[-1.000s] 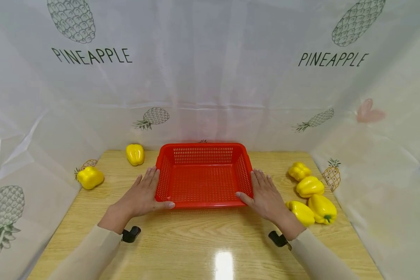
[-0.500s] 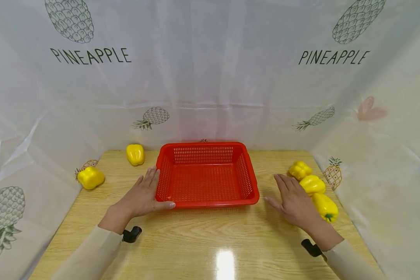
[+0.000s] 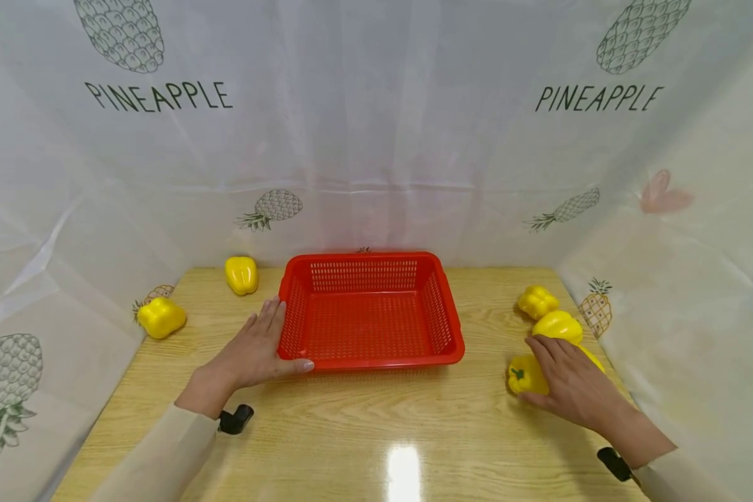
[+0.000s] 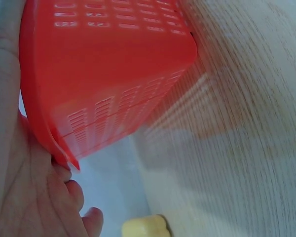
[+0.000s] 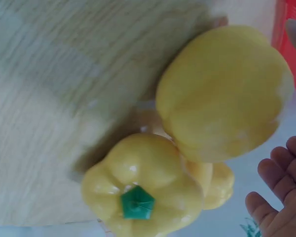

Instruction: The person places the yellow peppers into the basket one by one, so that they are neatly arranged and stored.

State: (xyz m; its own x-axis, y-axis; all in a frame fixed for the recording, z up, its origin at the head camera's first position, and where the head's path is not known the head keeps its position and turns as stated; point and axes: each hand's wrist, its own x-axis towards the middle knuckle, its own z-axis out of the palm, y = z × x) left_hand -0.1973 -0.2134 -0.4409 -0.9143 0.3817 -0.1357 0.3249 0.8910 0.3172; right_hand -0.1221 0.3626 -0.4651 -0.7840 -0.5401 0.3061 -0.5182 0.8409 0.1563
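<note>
A red perforated plastic basket (image 3: 364,364) stands on the wooden table. My left hand (image 3: 251,352) rests at its front left corner, fingers along the left rim and thumb on the front rim. In the left wrist view, fingertips touch the underside of the rim. On the right, my right hand (image 3: 577,383) hovers over a yellow bell pepper (image 3: 523,376) with a green stem, partly hiding it. The right wrist view shows relaxed fingers (image 5: 274,180) apart from the nearest pepper (image 5: 224,94). Another pepper (image 3: 592,355) is mostly covered by this hand.
Behind the right hand lie two more yellow bell peppers, one near (image 3: 557,326) and one farther back (image 3: 537,302). Left of the basket are a pepper near the table's edge (image 3: 161,317) and a pepper at the back (image 3: 241,275). A pineapple-printed white curtain (image 3: 376,139) surrounds the table.
My right hand has left the basket's right rim and moved rightward over the peppers. The nearest pepper now shows its stem end facing left. The left hand and basket stay put.
</note>
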